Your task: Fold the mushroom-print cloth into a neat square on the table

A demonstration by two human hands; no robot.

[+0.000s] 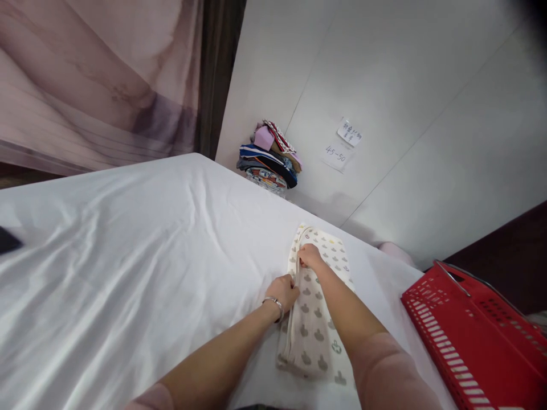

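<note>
A cream cloth [314, 330] with grey printed shapes lies folded lengthwise on the white-covered surface, its layered left edge raised a little. My left hand [284, 291], with a silvery bracelet at the wrist, is closed on that left edge near its middle. Farther up the same edge, my right hand [309, 256] has its fingers pinched on the cloth. Both sets of fingertips are partly hidden by the hands and the fabric.
The white sheet [128, 273] is wrinkled on the left. A stack of folded fabrics [269, 156] stands by the wall beyond the far edge. On the right is a red plastic basket [482, 336]. Handwritten paper notes [335, 155] hang on the wall; a pink curtain [98, 85] hangs upper left.
</note>
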